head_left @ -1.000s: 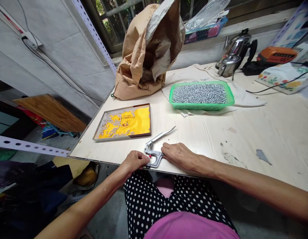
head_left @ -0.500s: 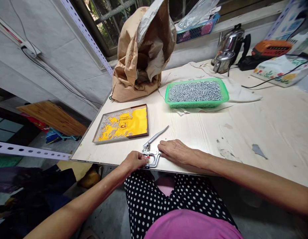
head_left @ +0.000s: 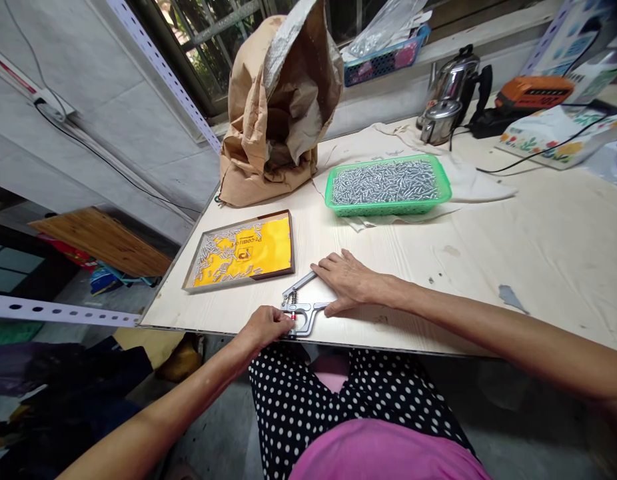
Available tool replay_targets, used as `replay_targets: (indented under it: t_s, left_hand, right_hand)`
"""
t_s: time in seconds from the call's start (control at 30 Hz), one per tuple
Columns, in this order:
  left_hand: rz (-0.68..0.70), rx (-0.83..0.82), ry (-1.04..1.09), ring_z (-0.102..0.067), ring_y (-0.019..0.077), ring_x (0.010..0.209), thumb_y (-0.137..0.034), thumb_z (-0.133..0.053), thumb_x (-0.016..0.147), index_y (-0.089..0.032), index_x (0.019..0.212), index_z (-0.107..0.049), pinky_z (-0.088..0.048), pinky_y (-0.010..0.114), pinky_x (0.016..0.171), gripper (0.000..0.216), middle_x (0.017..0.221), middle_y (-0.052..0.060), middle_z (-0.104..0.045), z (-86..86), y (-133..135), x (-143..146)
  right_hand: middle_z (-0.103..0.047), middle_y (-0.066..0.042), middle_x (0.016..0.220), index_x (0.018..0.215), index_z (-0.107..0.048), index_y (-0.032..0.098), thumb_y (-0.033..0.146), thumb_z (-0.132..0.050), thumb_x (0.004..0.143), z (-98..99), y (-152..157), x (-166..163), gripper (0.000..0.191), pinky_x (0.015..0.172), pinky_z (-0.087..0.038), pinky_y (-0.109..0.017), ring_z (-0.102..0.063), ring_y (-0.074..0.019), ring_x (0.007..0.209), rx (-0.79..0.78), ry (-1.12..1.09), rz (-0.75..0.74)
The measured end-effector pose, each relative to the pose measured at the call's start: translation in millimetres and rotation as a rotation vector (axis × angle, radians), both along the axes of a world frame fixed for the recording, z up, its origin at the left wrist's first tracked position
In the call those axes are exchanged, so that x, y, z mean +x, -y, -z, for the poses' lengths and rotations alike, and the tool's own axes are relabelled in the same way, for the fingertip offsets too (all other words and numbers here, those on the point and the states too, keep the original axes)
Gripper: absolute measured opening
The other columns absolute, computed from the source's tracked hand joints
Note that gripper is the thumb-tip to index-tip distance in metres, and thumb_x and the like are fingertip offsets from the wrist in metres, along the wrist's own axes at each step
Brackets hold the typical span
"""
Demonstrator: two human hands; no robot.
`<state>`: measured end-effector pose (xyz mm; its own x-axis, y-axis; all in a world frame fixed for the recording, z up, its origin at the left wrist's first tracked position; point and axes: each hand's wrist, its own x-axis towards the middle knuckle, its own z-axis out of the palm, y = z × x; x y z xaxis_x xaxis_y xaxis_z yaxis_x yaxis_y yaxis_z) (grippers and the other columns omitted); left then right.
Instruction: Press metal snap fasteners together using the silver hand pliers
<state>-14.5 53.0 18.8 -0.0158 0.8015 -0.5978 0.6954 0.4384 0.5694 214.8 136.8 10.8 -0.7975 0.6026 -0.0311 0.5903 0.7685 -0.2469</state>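
Observation:
A metal plier-like press tool (head_left: 302,311) lies at the near edge of the pale wooden table (head_left: 488,240). My left hand (head_left: 265,326) is pinched at the tool's jaw, and whatever its fingertips hold is too small to make out. My right hand (head_left: 346,280) rests over the tool's two handles, fingers laid across the upper one and thumb by the lower one. A shallow brown tray (head_left: 239,251) with a yellow liner and several small metal pieces lies just beyond the tool to the left. A green basket (head_left: 387,185) full of small metal pieces stands farther back.
A crumpled brown paper sack (head_left: 276,107) stands at the back left. White cloth (head_left: 468,183) lies under the basket. A metal kettle (head_left: 446,87), an orange device (head_left: 533,93), a black cable and a flowered bag (head_left: 558,133) crowd the back right. The table's left edge drops to the floor.
My right hand has moved from beside the tool's head up onto its handles. My left hand stays pinched at the jaw. The view has shifted slightly.

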Motion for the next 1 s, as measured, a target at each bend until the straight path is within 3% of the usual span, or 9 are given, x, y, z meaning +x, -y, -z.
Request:
replay_targets:
  t_s: [0.17,0.33,0.43,0.53,0.63,0.77,1.0]
  left_hand:
    - [0.078,0.071,-0.149,-0.046,0.0137,0.055,-0.042,-0.059,0.076,-0.016,0.058,-0.056,-0.033,0.025,0.055,0.032,0.055,-0.001,-0.05,-1.8,8,2]
    - [0.303,0.636,-0.366,-0.056,0.0245,0.094,-0.032,-0.056,0.089,-0.014,0.096,-0.064,-0.046,0.036,0.084,0.021,0.099,0.01,-0.061,-8.3,24,22]
    - [0.489,0.799,-0.423,-0.049,0.0297,0.115,-0.03,-0.064,0.085,-0.014,0.124,-0.053,-0.044,0.044,0.098,0.044,0.125,0.014,-0.055,-5.1,13,34]
    - [0.686,0.761,-0.408,-0.044,0.0306,0.126,-0.03,-0.065,0.085,-0.014,0.137,-0.041,-0.039,0.046,0.105,0.059,0.14,0.016,-0.047,-1.8,-8,38]
    - [0.822,0.661,-0.377,-0.046,0.0299,0.125,-0.032,-0.064,0.086,-0.012,0.14,-0.036,-0.038,0.045,0.107,0.064,0.14,0.018,-0.046,-3.7,-23,38]
    - [0.872,0.634,-0.416,-0.047,0.0303,0.119,-0.033,-0.064,0.086,-0.009,0.138,-0.038,-0.041,0.044,0.102,0.063,0.132,0.017,-0.05,-10.1,-28,43]
    - [0.858,0.623,-0.449,-0.052,0.025,0.099,-0.025,-0.058,0.091,-0.013,0.11,-0.057,-0.047,0.038,0.087,0.023,0.104,0.01,-0.059,-8.6,-26,56]
  right_hand:
    - [-0.057,-0.017,0.113,0.119,-0.057,0.008,0.056,-0.078,0.07,-0.8,7,-2,0.072,0.089,-0.039,-0.047,-0.048,-0.0338,0.106,0.005,0.008,0.017]
    - [-0.058,-0.013,0.105,0.104,-0.061,0.012,0.047,-0.076,0.077,4.7,15,-2,0.047,0.081,-0.04,-0.038,-0.05,-0.0289,0.1,0.042,-0.032,0.02]
    - [-0.058,-0.014,0.108,0.107,-0.06,0.01,0.047,-0.076,0.077,2.8,19,-2,0.05,0.081,-0.041,-0.037,-0.05,-0.0292,0.102,0.056,-0.01,0.046]
    - [-0.057,-0.016,0.112,0.116,-0.058,0.008,0.05,-0.078,0.072,-4.3,20,0,0.064,0.083,-0.043,-0.037,-0.051,-0.0302,0.104,0.015,0.043,0.059]
    - [-0.057,-0.017,0.115,0.12,-0.057,0.007,0.054,-0.082,0.064,-11.9,20,2,0.077,0.084,-0.044,-0.038,-0.051,-0.0317,0.105,-0.036,0.085,0.114]
    - [-0.059,-0.017,0.108,0.109,-0.063,0.007,0.048,-0.078,0.073,-16.3,23,2,0.057,0.083,-0.045,-0.037,-0.053,-0.0306,0.102,-0.029,0.128,0.132]
    - [-0.063,-0.015,0.102,0.1,-0.065,0.008,0.026,-0.066,0.088,-18.1,34,0,0.022,0.082,-0.044,-0.032,-0.057,-0.0254,0.097,-0.011,0.114,0.113]
